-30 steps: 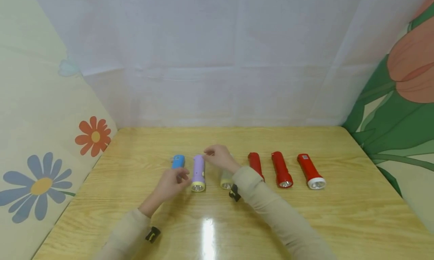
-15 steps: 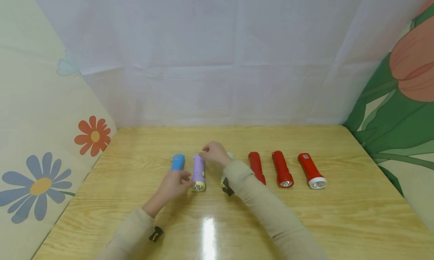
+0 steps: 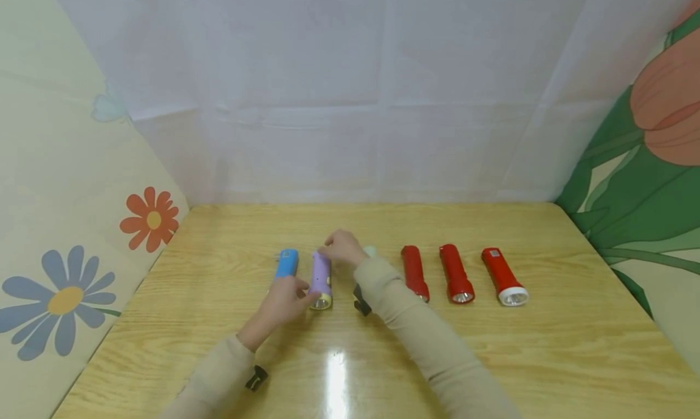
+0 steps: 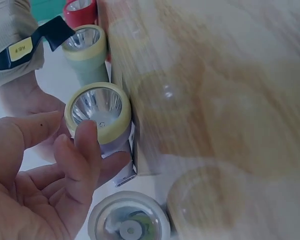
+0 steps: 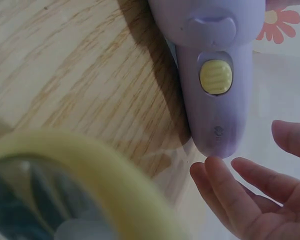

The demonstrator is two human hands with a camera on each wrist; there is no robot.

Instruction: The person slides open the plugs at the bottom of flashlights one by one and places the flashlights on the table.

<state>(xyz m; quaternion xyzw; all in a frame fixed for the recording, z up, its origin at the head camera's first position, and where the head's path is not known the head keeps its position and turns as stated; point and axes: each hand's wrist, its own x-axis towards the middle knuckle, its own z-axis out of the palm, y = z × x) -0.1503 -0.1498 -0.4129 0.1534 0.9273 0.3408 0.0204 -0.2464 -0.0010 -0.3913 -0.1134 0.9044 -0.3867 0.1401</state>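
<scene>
A purple flashlight (image 3: 320,273) with a yellow rim lies on the table, its lens facing the person. My left hand (image 3: 285,303) is at its lens end; in the left wrist view the thumb is beside the yellow rim (image 4: 124,120) and loosely bent fingers are in front of the lens. Whether they touch is unclear. My right hand (image 3: 343,248) is at the tail end, its fingertips (image 5: 217,167) at or very near the purple tip. A blue flashlight (image 3: 287,262) is partly behind my left hand. My right forearm hides most of a pale green flashlight (image 4: 91,70).
Right of my right forearm lie a red flashlight (image 3: 414,272), a second red flashlight (image 3: 456,273) and a red flashlight with a white rim (image 3: 502,276). The wooden table (image 3: 547,352) ends at a white cloth (image 3: 355,158) behind, with flower-patterned panels on both sides.
My left hand has shifted right, closer to the lens end of the purple flashlight. My right hand and forearm have moved slightly left, covering more of the green flashlight.
</scene>
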